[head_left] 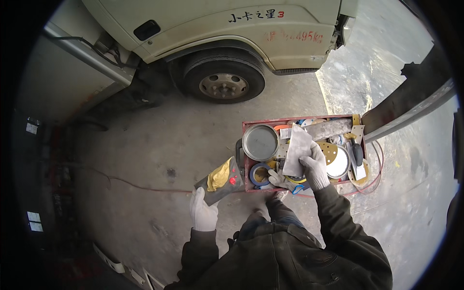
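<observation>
Grey concrete floor [140,140] spreads around both hands, with a pale truck [208,24] standing beyond them. Gloved, the left hand [204,212] is clamped on the near edge of a dark board [222,191]; just past its fingers sits a mound of yellow paste [219,176], with red dabs [233,181] to the right of the mound. Also gloved, the right hand [315,166] is closed on a pale flat sheet [296,152], held to its left above a red tray [246,181]. Left of that hand, the tray carries a round tin [261,142] and a blue tape roll [253,175]. Yellow and red show as separate patches, so the step in hand looks like paste laid out but not yet blended. Blending would call for a level, steady board and a straight edge drawn across both colours.
</observation>
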Available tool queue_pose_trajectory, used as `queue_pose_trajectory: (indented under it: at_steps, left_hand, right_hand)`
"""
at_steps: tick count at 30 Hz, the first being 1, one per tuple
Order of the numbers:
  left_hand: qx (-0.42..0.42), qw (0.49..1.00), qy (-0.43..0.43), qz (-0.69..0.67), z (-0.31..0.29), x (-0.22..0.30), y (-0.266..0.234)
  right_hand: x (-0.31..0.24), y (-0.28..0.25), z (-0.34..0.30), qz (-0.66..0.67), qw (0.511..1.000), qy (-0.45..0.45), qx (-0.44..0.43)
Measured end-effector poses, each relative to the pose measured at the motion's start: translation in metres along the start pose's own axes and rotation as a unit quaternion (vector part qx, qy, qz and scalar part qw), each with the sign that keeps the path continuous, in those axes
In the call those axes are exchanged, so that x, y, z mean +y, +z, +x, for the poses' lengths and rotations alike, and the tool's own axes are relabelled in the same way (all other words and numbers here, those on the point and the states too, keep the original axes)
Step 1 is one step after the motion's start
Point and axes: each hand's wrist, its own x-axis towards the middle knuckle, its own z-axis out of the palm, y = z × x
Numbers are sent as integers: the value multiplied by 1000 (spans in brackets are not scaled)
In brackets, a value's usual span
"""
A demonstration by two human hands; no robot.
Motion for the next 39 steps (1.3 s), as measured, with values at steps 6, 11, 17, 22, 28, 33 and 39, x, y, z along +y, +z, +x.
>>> queue_pose_trajectory:
  at_steps: [6, 11, 17, 22, 28, 33, 39]
  left_hand:
    - [-105, 994, 7, -5, -29, 1, 29]
    - [-173, 985, 0, 2, -96, 4, 56]
    - [-241, 969, 28, 54, -157, -13, 66]
    - [-278, 960, 0, -23, -205, -37, 109]
    - [-377, 925, -45, 13, -269, -99, 180]
    - [-451, 880, 22, 145, -349, -155, 292]
    - [-520, 791, 138, 292, -446, -221, 434]
  right_hand:
    - [-50, 24, -92, -25, 999, -30, -29]
    - [-87, 28, -161, -224, 972, -49, -47]
    - [-89, -2, -234, -190, 978, -59, 65]
    - [-82, -33, -283, -170, 972, -80, 140]
    - [-78, -122, -324, -157, 945, -93, 272]
    - [-108, -241, -357, -106, 913, -88, 384]
    - [-200, -377, -384, 46, 867, -117, 482]
